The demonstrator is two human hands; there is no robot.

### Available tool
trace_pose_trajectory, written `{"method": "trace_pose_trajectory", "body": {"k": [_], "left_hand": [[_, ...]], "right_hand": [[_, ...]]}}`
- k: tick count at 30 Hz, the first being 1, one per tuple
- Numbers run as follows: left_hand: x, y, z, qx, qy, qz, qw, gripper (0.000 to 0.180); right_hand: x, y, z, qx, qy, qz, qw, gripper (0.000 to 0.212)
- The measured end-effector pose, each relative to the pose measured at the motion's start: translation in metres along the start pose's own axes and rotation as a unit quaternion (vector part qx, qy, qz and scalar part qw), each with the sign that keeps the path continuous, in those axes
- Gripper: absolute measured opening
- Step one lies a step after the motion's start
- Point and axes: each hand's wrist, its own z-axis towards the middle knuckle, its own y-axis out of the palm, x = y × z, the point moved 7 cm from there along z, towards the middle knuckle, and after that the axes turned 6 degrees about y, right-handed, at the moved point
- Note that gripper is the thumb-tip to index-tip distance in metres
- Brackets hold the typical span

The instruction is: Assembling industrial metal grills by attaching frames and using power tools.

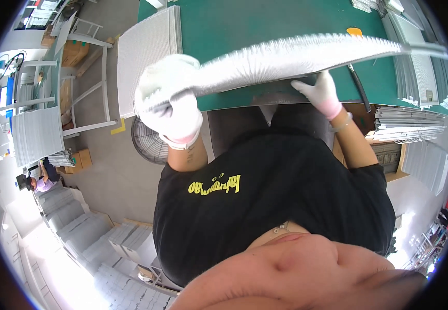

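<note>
A long silver metal panel (286,58) with a ridged, pleated-looking face and toothed edges is held up at a tilt above a green work table (244,18). My left hand (172,98), in a white glove, is closed around its left end. Below the panel's lower edge is my gloved right hand (321,95), its thumb stretched out to the left and apart from the fingers. Whether those fingertips touch the panel I cannot tell. A dark-handled tool (359,85) lies right of that hand, partly hidden by the panel. An orange piece (354,31) shows beyond the panel.
Pale mesh sheets (149,62) are stacked at the table's left edge. More stacked panels (412,67) stand at the right end, with metal strips (404,121) below. A floor fan (149,142) stands near my left elbow. A co-worker (43,178) is far left.
</note>
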Motion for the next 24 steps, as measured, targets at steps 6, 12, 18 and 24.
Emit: {"method": "trace_pose_trajectory", "body": {"k": [6,12,18,24], "left_hand": [[-0.024,-0.004,0.014,0.006,0.018,0.167,0.986,0.018],[-0.027,0.005,0.02,-0.049,0.02,0.215,0.975,0.029],[-0.018,-0.017,0.012,0.006,0.049,0.184,0.982,0.018],[0.014,0.011,-0.016,-0.046,-0.043,-0.118,0.991,0.011]], "right_hand": [[0.019,0.014,0.002,0.099,0.104,-0.12,0.982,0.073],[0.005,-0.02,0.037,-0.083,0.091,0.18,0.976,0.051],[-0.1,-0.113,0.076,0.166,-0.045,0.257,0.951,0.017],[-0.129,-0.108,0.036,0.013,-0.235,0.226,0.945,0.03]]}}
